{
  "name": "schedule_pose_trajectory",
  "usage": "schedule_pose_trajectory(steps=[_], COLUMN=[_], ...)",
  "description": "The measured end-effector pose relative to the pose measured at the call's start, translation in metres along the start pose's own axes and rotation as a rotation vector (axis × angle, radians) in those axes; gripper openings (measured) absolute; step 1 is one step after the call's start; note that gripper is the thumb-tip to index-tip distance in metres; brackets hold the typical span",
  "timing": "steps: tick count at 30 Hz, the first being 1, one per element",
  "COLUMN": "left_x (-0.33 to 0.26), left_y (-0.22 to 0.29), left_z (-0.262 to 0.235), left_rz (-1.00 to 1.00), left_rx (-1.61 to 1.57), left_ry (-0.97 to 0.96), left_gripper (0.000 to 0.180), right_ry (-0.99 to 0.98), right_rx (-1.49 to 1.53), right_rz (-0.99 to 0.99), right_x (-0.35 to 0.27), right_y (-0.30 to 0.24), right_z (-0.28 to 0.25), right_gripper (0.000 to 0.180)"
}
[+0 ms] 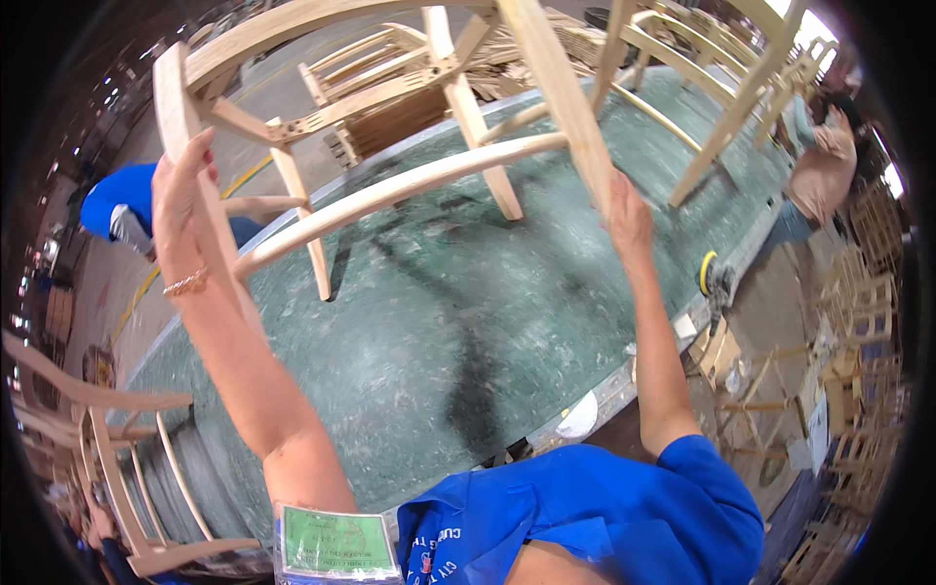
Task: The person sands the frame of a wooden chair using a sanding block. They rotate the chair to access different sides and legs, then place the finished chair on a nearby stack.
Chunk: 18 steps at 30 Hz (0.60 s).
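A bare wooden chair frame (409, 187) is in front of me, over the green table (439, 322), with its curved crossbar toward me. My left hand (178, 210), with a beaded bracelet at the wrist, grips the frame's left near leg. Around the lower part of the right near leg, my right hand (629, 216) is closed. The two far legs reach down to the green surface. Whether the near legs touch the table I cannot tell.
More chair frames stand on the table at the far right (673, 83) and near left (156, 478). A sander with a yellow pad (709, 273) lies at the right edge. One co-worker in blue (122, 200) bends at the left; another person (824, 161) stands at the right.
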<state>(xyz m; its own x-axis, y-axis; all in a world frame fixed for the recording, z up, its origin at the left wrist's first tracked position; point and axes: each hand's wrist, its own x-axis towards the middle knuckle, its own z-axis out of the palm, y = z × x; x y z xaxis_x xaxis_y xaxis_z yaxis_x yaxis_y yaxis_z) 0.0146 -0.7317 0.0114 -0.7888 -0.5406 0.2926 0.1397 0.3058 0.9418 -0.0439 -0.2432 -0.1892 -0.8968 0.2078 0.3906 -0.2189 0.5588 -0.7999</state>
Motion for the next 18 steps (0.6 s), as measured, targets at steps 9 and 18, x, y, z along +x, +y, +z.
schedule_pose_trajectory(steps=[9,18], left_x=[-0.054,-0.043], left_y=[0.002,-0.009], left_z=[0.006,-0.017], left_rz=[-0.041,-0.105], left_rx=[-0.090,-0.019], left_ry=[0.026,0.056], left_gripper=[0.029,0.033], right_ry=[-0.079,0.322], right_rx=[0.494,-0.317], right_rz=[0.370,0.683], right_x=[-0.105,-0.157], right_y=[0.085,0.250], right_z=[-0.034,-0.165], right_gripper=[0.041,0.035])
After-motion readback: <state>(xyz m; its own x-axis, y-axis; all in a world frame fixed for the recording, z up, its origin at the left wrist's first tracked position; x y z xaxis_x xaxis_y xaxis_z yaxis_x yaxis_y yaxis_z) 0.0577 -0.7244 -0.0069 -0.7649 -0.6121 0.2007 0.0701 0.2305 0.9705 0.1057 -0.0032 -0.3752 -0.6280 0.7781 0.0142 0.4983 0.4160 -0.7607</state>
